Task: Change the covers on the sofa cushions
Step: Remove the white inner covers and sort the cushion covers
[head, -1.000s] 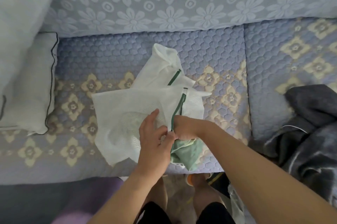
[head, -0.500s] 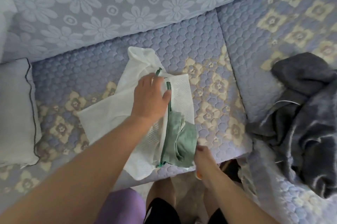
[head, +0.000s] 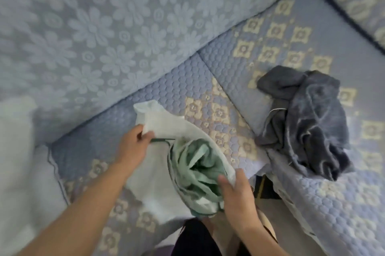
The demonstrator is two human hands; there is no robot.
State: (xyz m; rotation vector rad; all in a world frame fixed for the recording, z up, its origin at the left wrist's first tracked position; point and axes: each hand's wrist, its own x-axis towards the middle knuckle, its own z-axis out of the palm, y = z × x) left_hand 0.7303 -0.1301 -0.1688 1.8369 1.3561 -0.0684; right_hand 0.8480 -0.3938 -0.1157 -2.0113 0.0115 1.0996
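Gripping white mesh bag [head: 158, 174] rim — left hand [head: 133, 149] far side, right hand [head: 235, 195] near.

We see soft, even daylight over the whole view, fairly bright, with no hard glare. Shadows are faint: a dim band lies under the dark cloth [head: 306, 122] at right and in the gap below the sofa [head: 187, 72] edge near us. The whole frame is smeared by motion blur; the flower pattern at far left runs into streaks. The white bag [head: 158, 174] looks slightly washed out. The wide lens bends the sofa seams, most at the far right corner.
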